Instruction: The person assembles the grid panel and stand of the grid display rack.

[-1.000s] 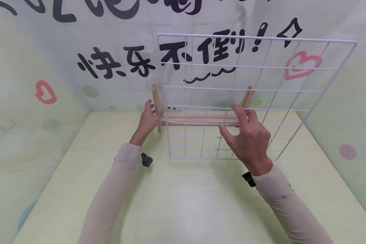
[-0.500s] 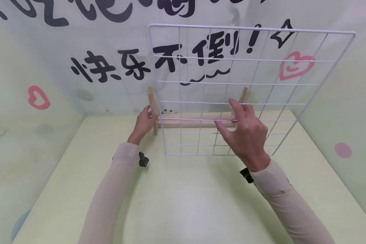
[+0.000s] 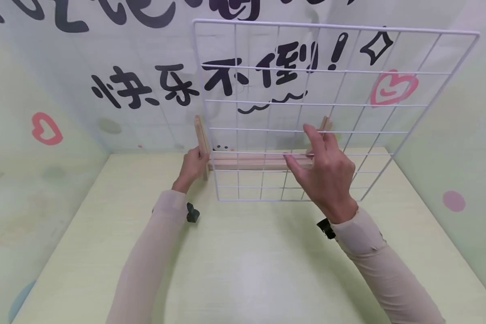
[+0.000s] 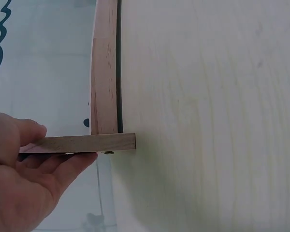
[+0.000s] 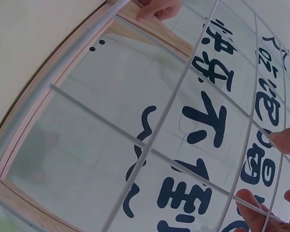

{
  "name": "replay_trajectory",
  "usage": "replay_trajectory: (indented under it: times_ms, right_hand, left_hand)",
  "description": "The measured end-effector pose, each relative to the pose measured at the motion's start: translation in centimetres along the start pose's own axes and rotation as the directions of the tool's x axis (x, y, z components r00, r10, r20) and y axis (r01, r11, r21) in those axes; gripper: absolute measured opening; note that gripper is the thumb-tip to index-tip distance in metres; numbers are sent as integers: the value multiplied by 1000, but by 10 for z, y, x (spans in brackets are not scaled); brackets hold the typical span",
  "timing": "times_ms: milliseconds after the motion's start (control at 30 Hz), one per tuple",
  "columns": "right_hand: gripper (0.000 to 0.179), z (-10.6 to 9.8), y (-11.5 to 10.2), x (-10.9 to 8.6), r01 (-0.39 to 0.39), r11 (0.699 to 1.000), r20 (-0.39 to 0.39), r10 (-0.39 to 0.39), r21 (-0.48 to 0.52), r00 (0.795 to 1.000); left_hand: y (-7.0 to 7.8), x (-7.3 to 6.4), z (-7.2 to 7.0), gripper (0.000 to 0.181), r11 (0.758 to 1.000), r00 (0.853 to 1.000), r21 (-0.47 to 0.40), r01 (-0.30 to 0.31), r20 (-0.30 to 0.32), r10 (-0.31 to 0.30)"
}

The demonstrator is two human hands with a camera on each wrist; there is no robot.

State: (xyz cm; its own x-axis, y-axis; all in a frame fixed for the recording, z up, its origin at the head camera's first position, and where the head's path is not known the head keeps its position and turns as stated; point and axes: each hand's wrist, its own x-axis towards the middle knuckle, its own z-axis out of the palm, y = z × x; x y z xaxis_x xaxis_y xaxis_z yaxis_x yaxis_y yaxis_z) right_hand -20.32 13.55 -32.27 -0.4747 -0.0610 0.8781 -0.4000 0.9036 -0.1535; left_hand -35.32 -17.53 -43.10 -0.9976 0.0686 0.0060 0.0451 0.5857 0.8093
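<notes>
In the head view, my right hand (image 3: 328,175) holds a white wire grid panel (image 3: 336,27), standing nearly upright over the table. In the right wrist view, a thumb and fingertips (image 5: 250,205) are at its thin wires. Behind the panel is a wooden stand with a long crossbar (image 4: 105,87) and two upright ends. At its left end, my left hand (image 3: 192,166) pinches the upright (image 3: 201,135) between thumb and fingers. The left wrist view shows this wooden piece (image 4: 121,141) meeting the crossbar. My right hand partly covers the right upright (image 3: 326,122).
The pale table (image 3: 243,261) runs back to a light wall (image 3: 154,130) with large black characters and pink hearts. Side walls (image 3: 20,193) rise at the left and right of the table.
The wire grid panel has risen a little in my right hand. My left hand has closed its fingers on the left upright of the stand. The head view has shifted slightly.
</notes>
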Motion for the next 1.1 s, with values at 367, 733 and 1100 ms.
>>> replay_trajectory:
  times_ms: [367, 733, 1100]
  right_hand:
    - [60, -4, -3, 6, 44, 999, 28, -43, -18, 999]
    - [60, -3, -4, 21, 57, 998, -22, -57, -10, 998]
    - [60, -5, -11, 34, 80, 997, -73, -79, 5, 994]
  left_hand:
    - [-6, -13, 4, 46, 999, 1000, 46, -11, 10, 11]
    - [-2, -24, 3, 50, 998, 1000, 62, -22, 22, 21]
    - [6, -38, 7, 45, 998, 1000, 67, -3, 19, 1]
